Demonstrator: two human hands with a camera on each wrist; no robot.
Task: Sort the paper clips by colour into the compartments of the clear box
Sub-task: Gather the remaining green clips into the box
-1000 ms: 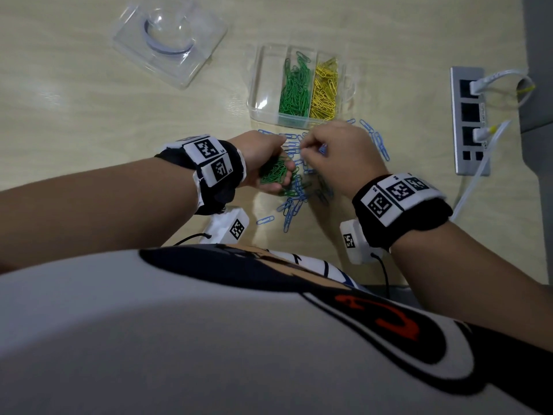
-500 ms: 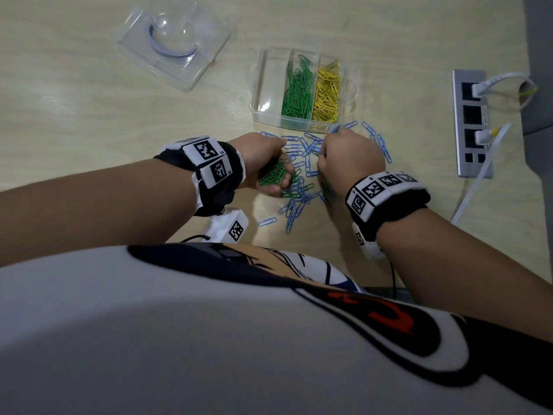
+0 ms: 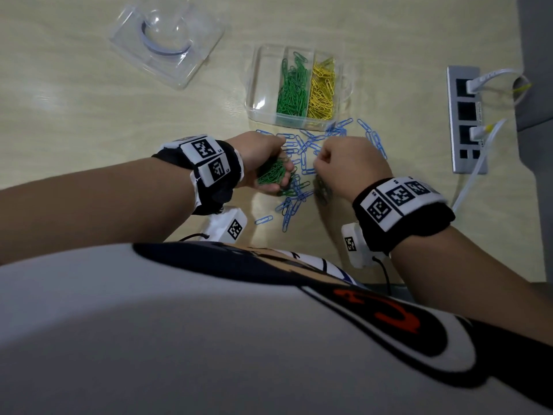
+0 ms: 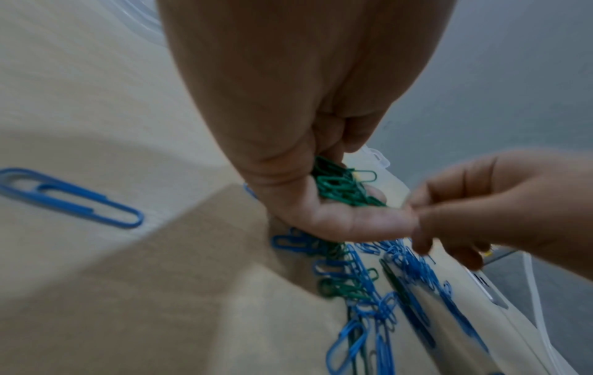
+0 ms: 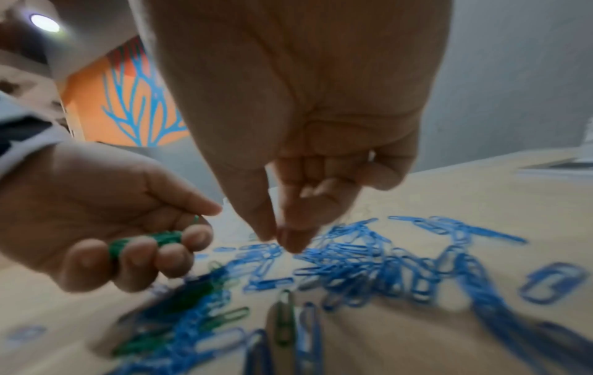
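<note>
The clear box (image 3: 263, 85) stands beyond my hands; its middle compartment holds green clips (image 3: 291, 88), the right one yellow clips (image 3: 321, 91), and the left one shows nothing. Blue clips (image 3: 302, 151) lie scattered in front of it, with a few green clips (image 3: 291, 190) mixed in. My left hand (image 3: 269, 166) cups and grips a bunch of green clips (image 4: 340, 187) just left of the pile. My right hand (image 5: 282, 238) hovers over the blue clips (image 5: 353, 258), fingers curled, thumb and forefinger tips together with no clip visible between them.
A clear plastic lid (image 3: 167, 46) lies at the far left. A grey power strip (image 3: 465, 118) with white cables (image 3: 475, 181) sits at the right, close to the table edge. One blue clip (image 3: 264, 219) lies alone near me.
My right hand dipped onto the pile half a second ago and has now lifted slightly, its fingertips close to my left thumb. The left hand has stayed put with its green bunch.
</note>
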